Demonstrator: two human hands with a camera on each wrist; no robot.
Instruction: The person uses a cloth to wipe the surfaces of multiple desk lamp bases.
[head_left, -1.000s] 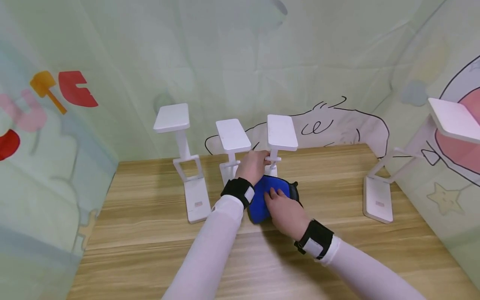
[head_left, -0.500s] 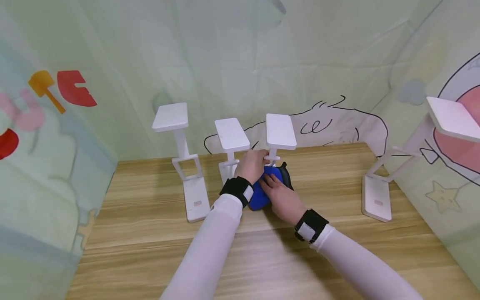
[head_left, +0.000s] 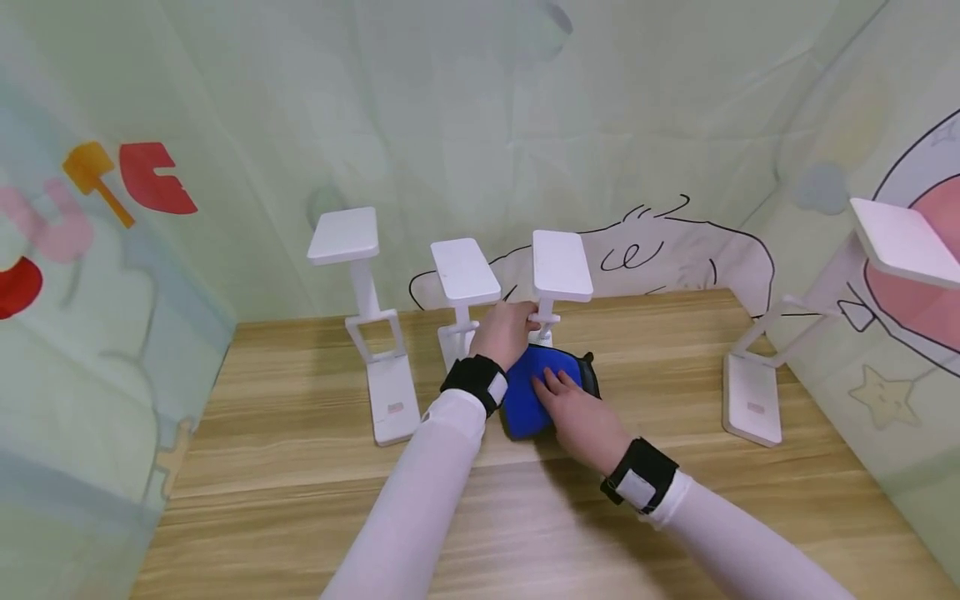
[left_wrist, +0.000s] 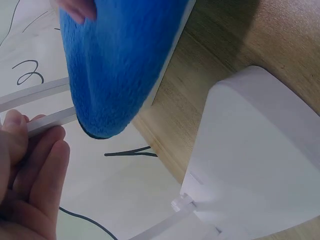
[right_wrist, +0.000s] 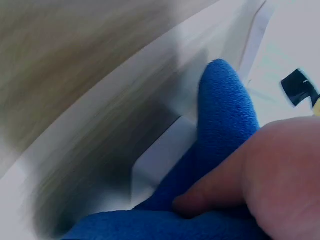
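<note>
Several white folding phone stands stand on the wooden table. My left hand [head_left: 504, 335] pinches a thin arm bar of the third phone stand from the left [head_left: 562, 265]; in the left wrist view, the thumb and fingers [left_wrist: 45, 175] close on that bar. A blue plush wiping cloth [head_left: 522, 408] with black edging and a small loop lies over this stand's base, which it mostly hides. On it lies my right hand [head_left: 588, 425], fingers spread over the top. The right wrist view shows the thumb [right_wrist: 220, 190] pressed into a fold of the blue cloth [right_wrist: 225, 105].
Close to the left hand is another phone stand [head_left: 465, 271], with a taller one [head_left: 345, 236] further left. One more phone stand [head_left: 753, 400] is at the table's right. Printed fabric walls [head_left: 450, 125] enclose the back and sides of the table [head_left: 300, 500].
The right hand pushed the blue cloth away toward the stand's hinge, then drew it back toward the person. The left hand has kept its hold on the phone stand.
</note>
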